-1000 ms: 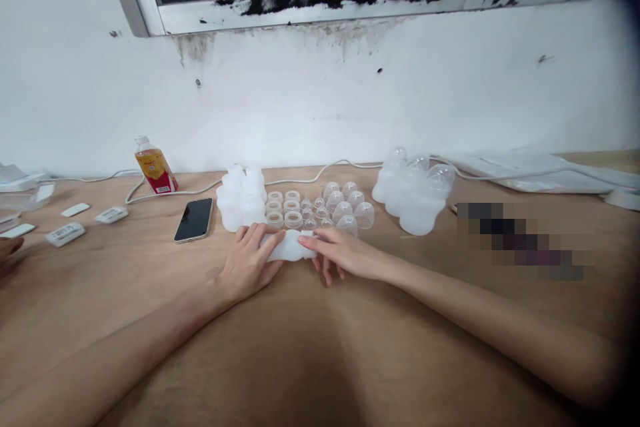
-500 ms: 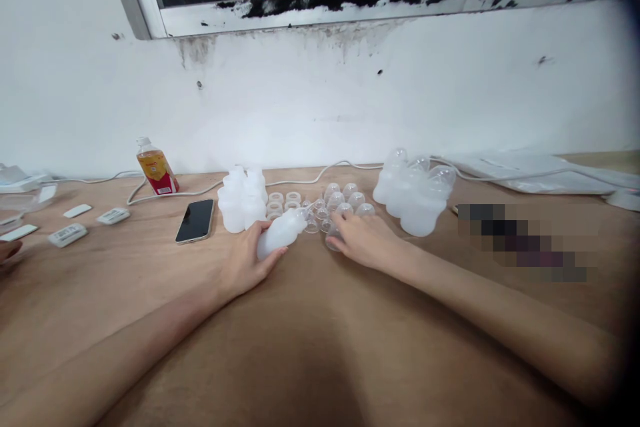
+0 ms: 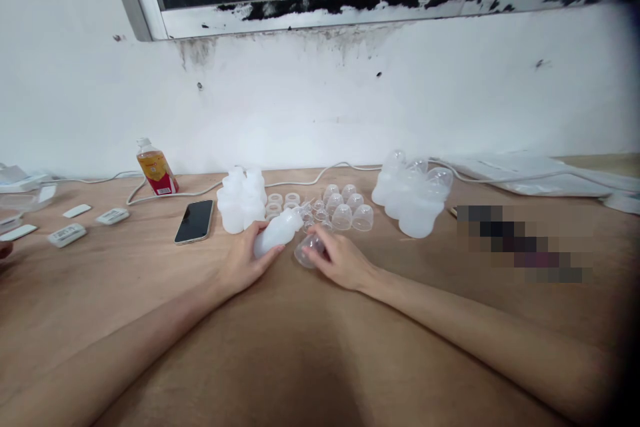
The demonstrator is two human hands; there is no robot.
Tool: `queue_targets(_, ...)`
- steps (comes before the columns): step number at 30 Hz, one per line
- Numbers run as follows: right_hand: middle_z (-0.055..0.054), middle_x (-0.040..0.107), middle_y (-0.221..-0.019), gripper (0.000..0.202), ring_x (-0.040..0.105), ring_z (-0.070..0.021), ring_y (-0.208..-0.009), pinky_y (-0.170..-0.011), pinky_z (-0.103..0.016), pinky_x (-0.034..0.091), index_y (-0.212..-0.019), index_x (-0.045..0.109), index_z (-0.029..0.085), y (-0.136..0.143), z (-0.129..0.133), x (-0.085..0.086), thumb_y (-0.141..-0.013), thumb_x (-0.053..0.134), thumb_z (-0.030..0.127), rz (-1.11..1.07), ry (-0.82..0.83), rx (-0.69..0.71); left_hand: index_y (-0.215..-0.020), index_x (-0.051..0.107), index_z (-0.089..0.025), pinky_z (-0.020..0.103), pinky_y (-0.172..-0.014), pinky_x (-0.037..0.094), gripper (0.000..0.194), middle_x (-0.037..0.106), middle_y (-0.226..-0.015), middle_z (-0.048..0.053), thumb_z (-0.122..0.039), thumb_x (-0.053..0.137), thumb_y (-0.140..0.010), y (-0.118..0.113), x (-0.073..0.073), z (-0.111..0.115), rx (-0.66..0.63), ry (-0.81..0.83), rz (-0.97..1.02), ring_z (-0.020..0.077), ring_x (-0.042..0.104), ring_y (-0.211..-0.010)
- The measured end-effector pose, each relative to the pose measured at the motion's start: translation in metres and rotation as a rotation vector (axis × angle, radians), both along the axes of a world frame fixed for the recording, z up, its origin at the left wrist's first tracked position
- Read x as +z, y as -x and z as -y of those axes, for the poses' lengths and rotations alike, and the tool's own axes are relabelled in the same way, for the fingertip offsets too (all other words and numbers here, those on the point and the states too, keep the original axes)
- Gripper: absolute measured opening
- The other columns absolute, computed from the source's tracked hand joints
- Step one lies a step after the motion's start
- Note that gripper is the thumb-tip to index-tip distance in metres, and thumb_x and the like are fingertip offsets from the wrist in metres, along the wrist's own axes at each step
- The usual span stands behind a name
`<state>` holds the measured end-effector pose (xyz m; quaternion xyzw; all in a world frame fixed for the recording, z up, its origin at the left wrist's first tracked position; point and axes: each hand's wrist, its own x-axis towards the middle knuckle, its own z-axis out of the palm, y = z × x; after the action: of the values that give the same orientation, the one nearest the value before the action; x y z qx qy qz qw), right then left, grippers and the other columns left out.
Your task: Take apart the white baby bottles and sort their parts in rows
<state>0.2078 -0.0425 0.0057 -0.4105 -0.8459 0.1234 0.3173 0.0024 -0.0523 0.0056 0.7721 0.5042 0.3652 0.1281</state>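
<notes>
While the left hand [image 3: 250,255] grips a white bottle [image 3: 277,232], clear dome [image 3: 306,253] in right hand [image 3: 341,257].

A wooden surface [image 3: 310,353] carries a dark-screened phone [image 3: 195,221], with a drink bottle [image 3: 159,171] behind it to the left, and small white boxes [image 3: 113,216], flat white pieces [image 3: 77,211] and a clear plastic tray [image 3: 24,200] farther left. Just right of the phone stand clustered white bottles [image 3: 243,203], then, farther right of it, pale rings [image 3: 291,199], small clear teats [image 3: 319,207], clear domes [image 3: 363,217] and dome-capped bottles [image 3: 417,217]. A pale cable [image 3: 320,177] runs behind the phone, and a plastic bag [image 3: 520,175] lies well to its right, near a pixelated patch hiding whatever is there.
</notes>
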Motion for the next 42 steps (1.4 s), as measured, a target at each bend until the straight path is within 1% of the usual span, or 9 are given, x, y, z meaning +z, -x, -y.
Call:
queue_targets(2,0.001,0.051,-0.064,0.030,0.048,-0.0116,-0.049,-0.049,-0.026,0.039,-0.103,0.034,0.021,-0.002,-0.003,-0.001,-0.084,0.027,0.043,-0.327,0.096,-0.079,-0.101,0.044,-0.018,0.031,-0.079,0.041,0.037,0.055,-0.101,0.006,-0.041,0.049,-0.074,0.000,0.001,0.000,0.009,0.007,-0.004,0.0185,0.051,-0.092)
queue_targets(4,0.002,0.049,-0.064,0.031,0.046,-0.0104,-0.046,-0.044,-0.024,0.038,-0.106,0.027,0.023,-0.003,-0.006,-0.001,-0.084,0.025,0.044,-0.569,0.166,-0.116,-0.100,0.045,-0.018,0.031,-0.079,0.041,0.036,0.055,-0.100,0.006,-0.042,0.049,-0.073,0.000,0.002,0.000,0.008,0.002,-0.009,0.0188,0.051,-0.092)
queue_targets(7,0.003,0.047,-0.066,0.031,0.046,-0.0102,-0.048,-0.041,-0.022,0.038,-0.107,0.025,0.026,-0.003,-0.009,-0.002,-0.083,0.027,0.046,-0.666,0.245,-0.082,-0.101,0.044,-0.018,0.032,-0.078,0.041,0.037,0.055,-0.100,0.006,-0.042,0.049,-0.073,0.000,0.002,0.001,-0.010,-0.002,-0.029,0.0191,0.051,-0.091)
queue_targets(15,-0.001,0.049,-0.079,0.029,0.050,-0.0098,-0.054,-0.041,-0.021,0.039,-0.105,0.026,0.026,-0.001,-0.009,0.000,-0.083,0.028,0.045,-0.663,0.267,-0.055,-0.102,0.044,-0.018,0.032,-0.077,0.041,0.038,0.055,-0.101,0.005,-0.043,0.048,-0.074,0.001,0.002,0.002,-0.012,-0.006,-0.064,0.0187,0.052,-0.090)
queue_targets(21,0.003,0.047,-0.066,0.029,0.043,-0.0083,-0.046,-0.042,-0.021,0.039,-0.106,0.027,0.024,-0.002,-0.007,0.001,-0.084,0.030,0.042,-0.627,0.263,-0.029,-0.105,0.044,-0.018,0.032,-0.080,0.041,0.039,0.056,-0.103,0.005,-0.042,0.049,-0.074,0.001,0.001,0.002,-0.052,-0.032,-0.079,0.0184,0.052,-0.092)
queue_targets(28,-0.001,0.046,-0.078,0.029,0.052,-0.0122,-0.067,-0.049,-0.023,0.043,-0.108,0.027,0.022,-0.001,-0.004,0.001,-0.084,0.032,0.037,-0.561,0.217,0.020,-0.106,0.046,-0.020,0.033,-0.082,0.040,0.038,0.056,-0.104,0.005,-0.040,0.049,-0.074,0.000,0.002,0.003,-0.088,-0.066,-0.067,0.0192,0.052,-0.095)
queue_targets(35,0.001,0.049,-0.068,0.033,0.050,-0.0116,-0.056,-0.050,-0.024,0.042,-0.110,0.030,0.019,-0.001,-0.001,0.007,-0.083,0.033,0.037,-0.421,0.262,0.065,-0.107,0.048,-0.021,0.032,-0.081,0.041,0.039,0.058,-0.101,0.004,-0.039,0.050,-0.073,0.000,0.006,0.005,-0.126,-0.068,-0.039,0.0187,0.054,-0.091)
queue_targets(38,0.002,0.049,-0.062,0.032,0.045,-0.0094,-0.046,-0.047,-0.024,0.039,-0.112,0.026,0.019,-0.003,-0.003,0.006,-0.085,0.029,0.036,-0.381,0.332,0.163,-0.105,0.051,-0.020,0.033,-0.079,0.042,0.039,0.060,-0.098,0.005,-0.040,0.051,-0.071,0.000,0.009,0.006,-0.141,-0.011,-0.004,0.0197,0.055,-0.088)
queue_targets(42,0.002,0.050,-0.064,0.031,0.043,-0.0087,-0.046,-0.048,-0.024,0.039,-0.113,0.024,0.021,-0.007,-0.005,0.007,-0.085,0.029,0.035,-0.351,0.393,0.318,-0.095,0.057,-0.019,0.031,-0.073,0.043,0.035,0.061,-0.093,0.003,-0.040,0.055,-0.067,-0.001,0.018,0.008,-0.166,0.219,0.148,0.0202,0.055,-0.084)
